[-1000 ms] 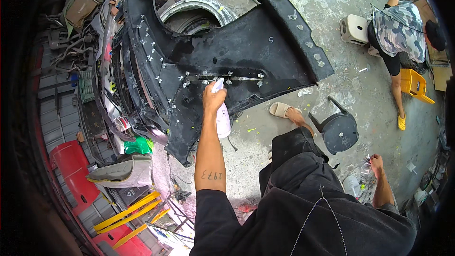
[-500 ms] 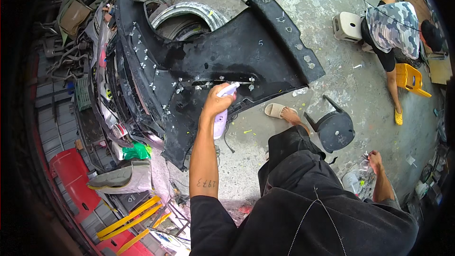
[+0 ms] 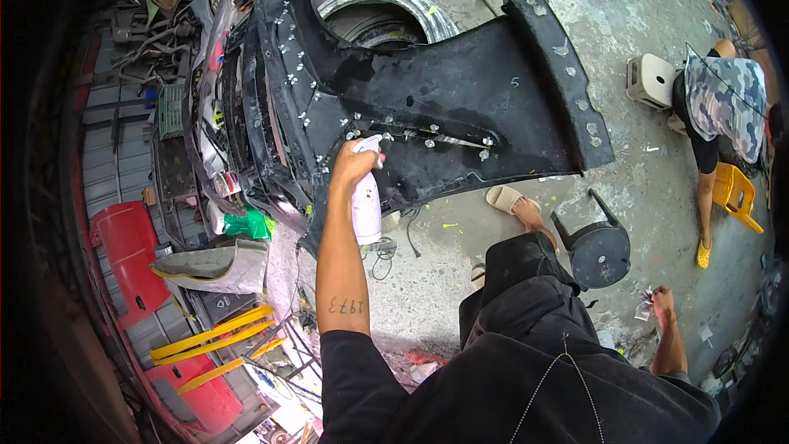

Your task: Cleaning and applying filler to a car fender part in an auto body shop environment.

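My left hand [image 3: 353, 166] is closed around a pale lavender spray bottle [image 3: 366, 212], its fingers at the trigger head. The bottle is upright over the near left part of a large black car fender panel [image 3: 460, 74]. Small whitish clips or blobs dot the panel around a long narrow slot [image 3: 452, 141] and along its left side. Wet-looking dark patches show on its surface. Off to the right, away from the panel, my right hand [image 3: 662, 304] is closed on a small clear plastic piece [image 3: 644, 310], perhaps a little bag.
A tire [image 3: 386, 10] lies behind the panel. Car parts crowd the left, with red panels [image 3: 127, 238] beyond. A black stool [image 3: 600, 259] stands right of my legs. A person in a camouflage top [image 3: 723, 99] bends near a beige stool [image 3: 651, 82] and yellow stool [image 3: 737, 197].
The view has shifted, so the panel sits farther right. My left hand has moved left along the slot with the spray bottle. My right hand still grips the clear piece.
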{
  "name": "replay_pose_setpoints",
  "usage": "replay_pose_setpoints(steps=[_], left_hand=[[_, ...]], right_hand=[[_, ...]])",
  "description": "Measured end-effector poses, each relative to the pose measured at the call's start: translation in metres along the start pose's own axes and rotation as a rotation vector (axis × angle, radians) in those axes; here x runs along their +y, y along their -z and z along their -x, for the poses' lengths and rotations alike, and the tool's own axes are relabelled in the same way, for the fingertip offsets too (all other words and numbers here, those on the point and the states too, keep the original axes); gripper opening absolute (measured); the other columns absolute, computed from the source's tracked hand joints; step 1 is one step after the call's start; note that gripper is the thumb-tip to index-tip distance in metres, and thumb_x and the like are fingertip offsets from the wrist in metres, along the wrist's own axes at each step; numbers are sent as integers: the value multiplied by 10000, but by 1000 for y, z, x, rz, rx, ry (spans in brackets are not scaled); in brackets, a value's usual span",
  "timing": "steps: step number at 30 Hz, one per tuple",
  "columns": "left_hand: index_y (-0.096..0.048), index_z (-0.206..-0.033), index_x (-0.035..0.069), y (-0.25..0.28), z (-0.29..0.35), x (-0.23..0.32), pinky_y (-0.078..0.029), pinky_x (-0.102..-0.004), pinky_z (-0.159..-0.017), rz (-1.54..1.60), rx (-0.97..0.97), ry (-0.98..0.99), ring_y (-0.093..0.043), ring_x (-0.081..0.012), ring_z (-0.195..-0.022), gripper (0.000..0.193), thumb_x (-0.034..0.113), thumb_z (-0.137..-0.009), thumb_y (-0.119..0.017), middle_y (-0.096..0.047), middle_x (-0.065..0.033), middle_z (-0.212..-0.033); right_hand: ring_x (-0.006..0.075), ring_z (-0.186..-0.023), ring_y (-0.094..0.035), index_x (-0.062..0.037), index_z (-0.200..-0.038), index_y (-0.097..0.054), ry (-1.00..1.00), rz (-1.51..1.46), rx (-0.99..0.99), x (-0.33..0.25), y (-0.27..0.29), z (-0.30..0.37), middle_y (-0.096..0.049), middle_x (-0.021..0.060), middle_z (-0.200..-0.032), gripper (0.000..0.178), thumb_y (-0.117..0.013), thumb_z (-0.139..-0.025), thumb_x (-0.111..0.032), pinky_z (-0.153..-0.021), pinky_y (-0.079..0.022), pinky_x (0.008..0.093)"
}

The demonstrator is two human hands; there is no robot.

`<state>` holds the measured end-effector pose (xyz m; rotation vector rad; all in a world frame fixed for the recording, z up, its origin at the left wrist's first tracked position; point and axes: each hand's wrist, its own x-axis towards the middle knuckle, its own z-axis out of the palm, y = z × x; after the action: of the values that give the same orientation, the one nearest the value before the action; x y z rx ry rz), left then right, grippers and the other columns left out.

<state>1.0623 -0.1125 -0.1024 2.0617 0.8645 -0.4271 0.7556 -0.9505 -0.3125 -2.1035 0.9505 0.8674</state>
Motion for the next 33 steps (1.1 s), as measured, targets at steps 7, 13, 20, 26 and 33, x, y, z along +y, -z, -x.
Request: replay_pose_setpoints(steps=[7, 13, 20, 26, 33], left_hand=[[-670, -1081, -15, 24, 22, -17, -501, -260, -818, -75, -181, -242, -684, -174, -873, 390, -49, -727, -512, -737, -73, -949], [-628, -1196, 4, -48, 94, -25, -483, -246, -846, 495, 90, -187, -640, -107, -947, 371, -47, -840, -533, -730, -56, -1101], [-655, -1031, 8, -122, 66, -66, -539, -327, -769, 149, 525, -246, -681, -177, -811, 207, 38, -830, -619, -721, -96, -889], [-647, -1026, 2, -130, 68, -54, -534, -329, -841, 168, 602, -136, -698, -204, -847, 223, 5, -813, -578, -737, -120, -915], [-626, -1042, 29, -143, 70, -68, -550, -434, -848, 237, 672, -220, -716, -338, -854, 254, 19, -792, -581, -740, -136, -938]], right_hand=[[142, -588, -497, -37, -747, -596, 41, 53, -70, -12, 12, -21, -546, 32, -657, 89, -534, -751, -101, -526, -400, 338], [159, -602, -513, -25, -776, -620, 33, 0, -16, -2, 19, -23, -556, 38, -658, 108, -541, -742, -90, -527, -405, 345], [186, -670, -581, -23, -764, -623, 19, 19, -72, -67, 6, -25, -600, 72, -675, 104, -539, -748, -81, -630, -478, 373], [184, -622, -558, -14, -765, -617, 72, 43, -63, -68, 21, -35, -600, 77, -682, 109, -540, -760, -91, -563, -440, 358], [201, -635, -589, 6, -775, -633, 31, 82, -77, -67, 15, -36, -628, 102, -687, 134, -540, -768, -90, -571, -461, 369]])
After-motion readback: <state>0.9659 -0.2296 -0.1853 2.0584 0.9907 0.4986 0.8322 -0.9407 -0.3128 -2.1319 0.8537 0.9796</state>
